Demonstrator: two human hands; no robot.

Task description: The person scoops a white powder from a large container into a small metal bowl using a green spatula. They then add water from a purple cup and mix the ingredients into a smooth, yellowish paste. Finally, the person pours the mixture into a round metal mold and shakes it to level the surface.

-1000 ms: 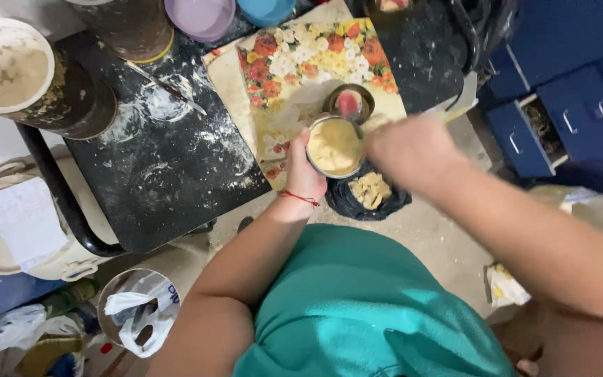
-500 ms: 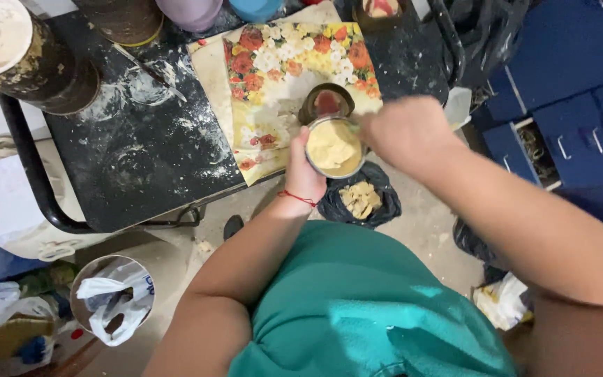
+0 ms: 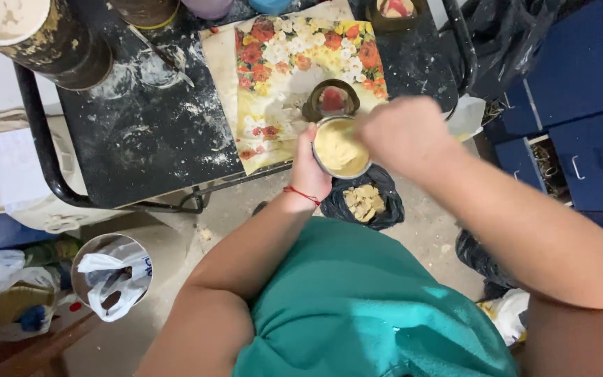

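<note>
My left hand [image 3: 310, 169] grips the side of a small metal bowl [image 3: 341, 149] filled with pale yellow dough, held at the front edge of a black floury table [image 3: 141, 132]. Just right of the bowl my right hand [image 3: 403, 132] is closed into a fist beside the rim; I cannot see anything in it. A floral cloth [image 3: 273, 77] lies on the table behind the bowl, and on it stands a small dark cup [image 3: 331, 100] with a red inside.
A black bag [image 3: 364, 201] with dough scraps lies on the floor below the bowl. Big floury cans [image 3: 33, 31] stand at the table's back left. A bucket with a white bag [image 3: 112, 278] sits on the floor left. Blue drawers [image 3: 581, 139] stand at the right.
The view has shifted, so the table and cloth sit further right and lower in frame. My hands stay at the bowl; the right fist has drawn slightly away from over the bowl.
</note>
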